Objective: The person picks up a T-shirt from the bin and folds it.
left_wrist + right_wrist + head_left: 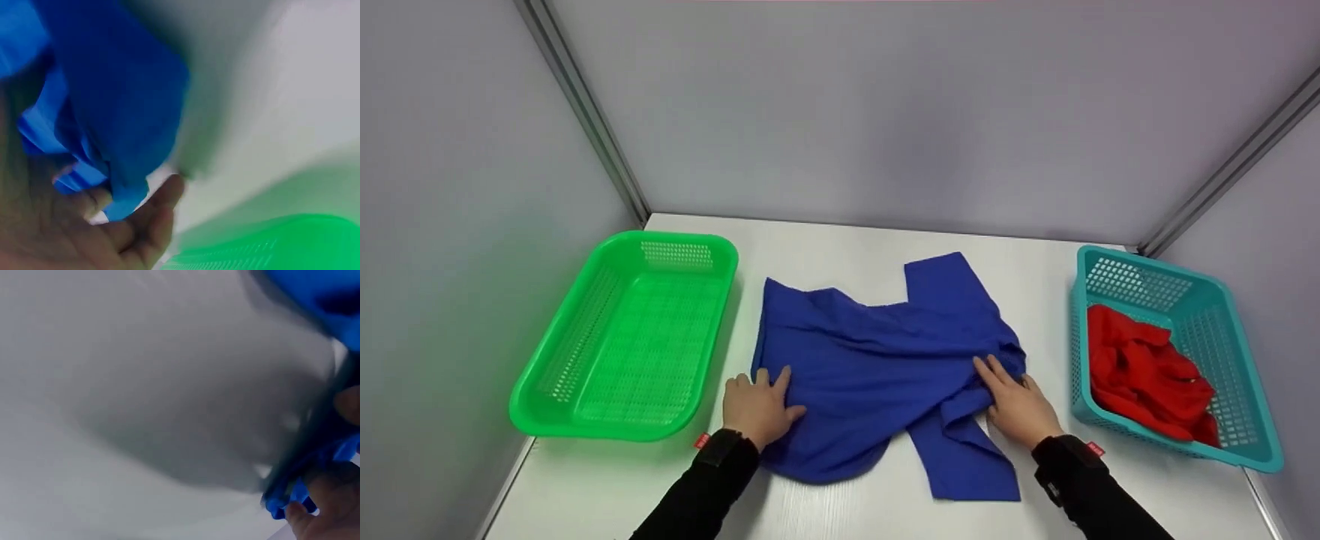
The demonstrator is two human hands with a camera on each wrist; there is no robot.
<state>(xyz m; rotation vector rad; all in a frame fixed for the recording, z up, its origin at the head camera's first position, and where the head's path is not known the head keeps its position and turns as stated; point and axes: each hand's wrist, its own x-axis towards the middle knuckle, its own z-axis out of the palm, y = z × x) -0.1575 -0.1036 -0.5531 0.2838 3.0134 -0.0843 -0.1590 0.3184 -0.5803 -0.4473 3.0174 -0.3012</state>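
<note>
A blue short-sleeved T-shirt (870,360) lies sideways and wrinkled on the white table, one sleeve spread toward the back and the other toward the front. My left hand (761,409) rests on its left edge with fingers spread. In the left wrist view, the fingers (163,208) touch the hanging blue cloth (124,95). My right hand (1020,405) rests on the shirt's right end, its fingers extended over bunched fabric. The right wrist view shows only part of that hand (332,495) against blue folds; the fingertips' contact is partly hidden.
A green plastic basket (712,352) stands to the left of the shirt. On the right, a teal basket (1222,300) holds a crumpled red garment (1147,375). Grey panels (885,112) enclose the table (825,240) at the back and sides.
</note>
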